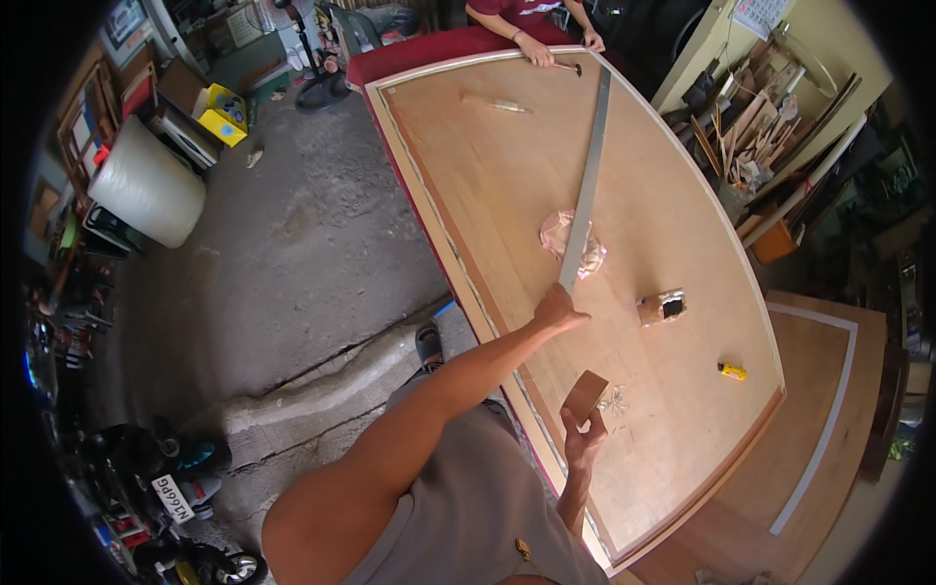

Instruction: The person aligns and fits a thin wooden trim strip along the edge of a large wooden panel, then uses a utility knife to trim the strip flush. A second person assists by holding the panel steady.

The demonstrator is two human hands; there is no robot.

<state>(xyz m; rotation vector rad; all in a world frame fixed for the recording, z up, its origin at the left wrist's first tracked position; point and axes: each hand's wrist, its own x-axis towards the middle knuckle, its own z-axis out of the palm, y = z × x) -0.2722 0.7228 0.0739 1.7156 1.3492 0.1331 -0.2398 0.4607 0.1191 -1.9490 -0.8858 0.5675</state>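
Holding the near end of a long grey strip, head view: left hand has its grip closed at that end, undersides of the fingers hidden. The strip runs away over the wooden panel, across a crumpled pink-and-white bundle, to near the far edge, beside a hammer-like tool in a co-worker's hand. Looks like metal: probably stiff edge-on, springy across its flat, smooth enough to slide in dry fingers, hard to break. Modest weight, I'd guess, but long, so one end alone should feel tip-heavy; mid-length suits lifting, both long edges pinched. Right hand has its grip wrapped round the lower part of a brown blocky piece (tape roll or wood block, can't tell), thumb and fingers on opposite sides, over the panel's near part. Likely light, firm, not fragile; hold by the sides. Just beside it, loose small nail-like bits, likely easy to scatter, best pinched singly. Further right, an open container and a small yellow item. Panel lies on a red-covered surface; broad, likely rigid, best taken by its border.
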